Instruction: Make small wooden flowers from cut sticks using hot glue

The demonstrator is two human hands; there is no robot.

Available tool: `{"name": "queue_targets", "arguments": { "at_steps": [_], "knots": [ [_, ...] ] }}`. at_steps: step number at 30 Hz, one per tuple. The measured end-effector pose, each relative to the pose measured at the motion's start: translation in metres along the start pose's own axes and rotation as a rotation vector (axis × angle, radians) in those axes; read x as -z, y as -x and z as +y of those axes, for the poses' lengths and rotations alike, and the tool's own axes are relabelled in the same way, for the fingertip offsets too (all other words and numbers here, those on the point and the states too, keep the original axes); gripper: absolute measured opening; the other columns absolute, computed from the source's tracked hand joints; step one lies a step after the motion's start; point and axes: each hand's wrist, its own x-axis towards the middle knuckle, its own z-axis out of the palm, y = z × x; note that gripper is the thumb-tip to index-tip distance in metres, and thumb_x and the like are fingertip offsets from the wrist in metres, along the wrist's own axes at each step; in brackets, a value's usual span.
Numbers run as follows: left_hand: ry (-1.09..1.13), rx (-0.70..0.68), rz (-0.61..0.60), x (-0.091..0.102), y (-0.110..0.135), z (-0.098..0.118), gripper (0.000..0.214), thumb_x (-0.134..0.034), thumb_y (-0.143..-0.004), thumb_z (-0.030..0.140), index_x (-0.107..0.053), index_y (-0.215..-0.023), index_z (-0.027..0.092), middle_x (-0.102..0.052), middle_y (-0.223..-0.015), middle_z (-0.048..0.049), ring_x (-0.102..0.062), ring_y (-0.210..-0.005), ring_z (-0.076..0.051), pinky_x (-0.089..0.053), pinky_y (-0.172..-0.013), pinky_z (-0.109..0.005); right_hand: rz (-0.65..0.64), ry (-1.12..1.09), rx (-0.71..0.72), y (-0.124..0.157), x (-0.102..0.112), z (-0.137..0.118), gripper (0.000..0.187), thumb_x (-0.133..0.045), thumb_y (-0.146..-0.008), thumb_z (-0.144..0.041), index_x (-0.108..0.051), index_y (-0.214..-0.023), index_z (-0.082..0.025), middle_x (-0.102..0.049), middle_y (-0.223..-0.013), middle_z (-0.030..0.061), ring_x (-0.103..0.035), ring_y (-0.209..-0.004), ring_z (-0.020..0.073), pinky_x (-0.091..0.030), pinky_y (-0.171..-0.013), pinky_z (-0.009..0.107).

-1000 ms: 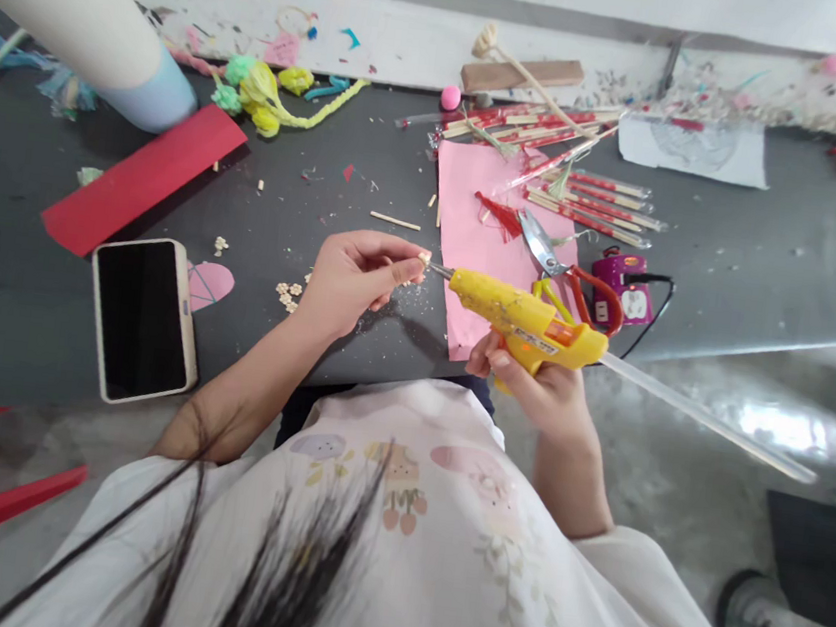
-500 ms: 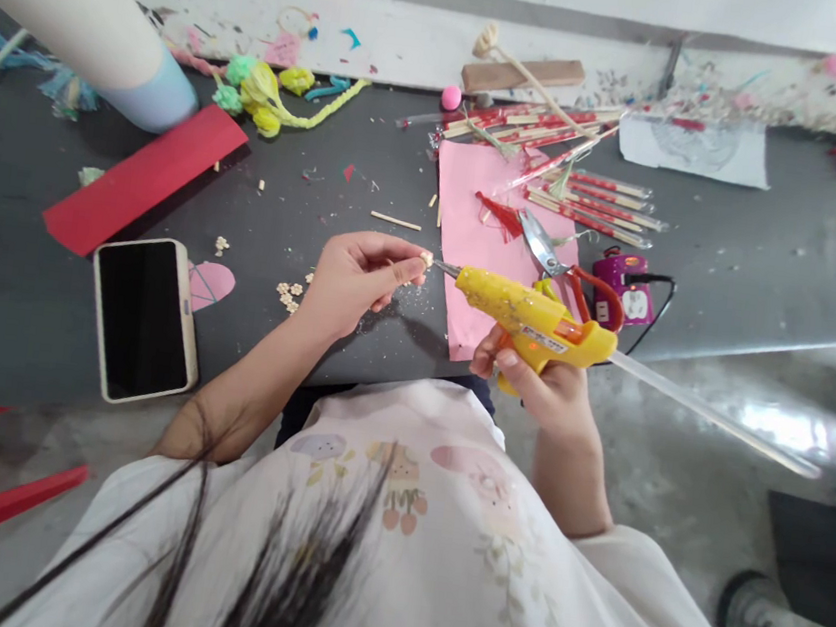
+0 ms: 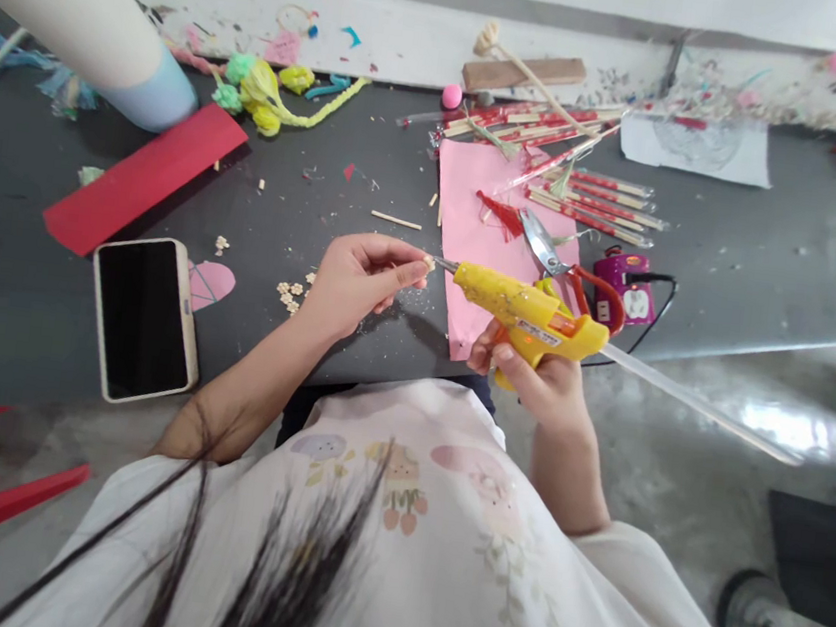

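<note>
Between thumb and fingertips, my left hand (image 3: pixel 362 285) pinches a small pale cluster of wooden pieces (image 3: pixel 430 265), partly covered by the fingers. The metal nozzle of a yellow hot glue gun (image 3: pixel 520 310) meets that cluster at its right side. My right hand (image 3: pixel 542 378) is wrapped round the gun's handle. A long clear glue stick (image 3: pixel 702 401) sticks out of the gun's back end. Several similar pale flower-like clusters (image 3: pixel 289 294) lie on the dark table beside my left wrist.
Pink paper (image 3: pixel 471 249) lies under the gun, with red-handled scissors (image 3: pixel 546 248) and wrapped sticks (image 3: pixel 597 203) on and around it. A purple power box (image 3: pixel 625 282) stands right. At left are a phone (image 3: pixel 141 322), a red strip (image 3: pixel 142 181) and a tumbler (image 3: pixel 110 27).
The glue gun has shifted slightly left and tilted a little, its glue stick moving with it. My left hand stays nearly in place with the cluster.
</note>
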Motion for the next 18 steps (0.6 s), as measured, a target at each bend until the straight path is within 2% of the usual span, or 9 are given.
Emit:
{"name": "queue_targets", "arguments": {
  "at_steps": [6, 13, 18],
  "knots": [
    [-0.087, -0.113, 0.039, -0.0012, 0.001, 0.0003, 0.023, -0.078, -0.07, 0.036, -0.077, -0.083, 0.018, -0.07, -0.063, -0.0016, -0.044, -0.038, -0.003, -0.031, -0.035, -0.017, -0.011, -0.048, -0.002, 0.0004, 0.0007, 0.0002, 0.024, -0.067, -0.085, -0.043, -0.064, -0.083, -0.019, -0.065, -0.071, 0.0024, -0.063, -0.061, 0.0124, -0.056, -0.055, 0.026],
    [-0.35, -0.333, 0.122, -0.0022, 0.0052, 0.002, 0.013, -0.076, -0.073, 0.028, -0.077, -0.083, 0.019, -0.073, -0.072, -0.0007, -0.053, -0.051, -0.005, -0.042, -0.049, -0.018, -0.013, -0.045, -0.016, 0.0019, 0.001, -0.0003, 0.024, -0.067, -0.085, -0.043, -0.065, -0.082, -0.019, -0.065, -0.072, 0.0022, -0.062, -0.063, 0.0122, -0.055, -0.056, 0.025],
    [-0.481, -0.455, 0.166, -0.0013, 0.0056, -0.0006, 0.011, -0.074, -0.076, 0.028, -0.077, -0.083, 0.021, -0.073, -0.075, 0.0, -0.054, -0.055, -0.005, -0.043, -0.052, -0.018, -0.034, -0.014, 0.005, 0.0013, 0.0015, -0.0009, 0.023, -0.065, -0.087, -0.041, -0.065, -0.081, -0.019, -0.064, -0.072, 0.0025, -0.061, -0.062, 0.0122, -0.054, -0.056, 0.026]
  ]
}}
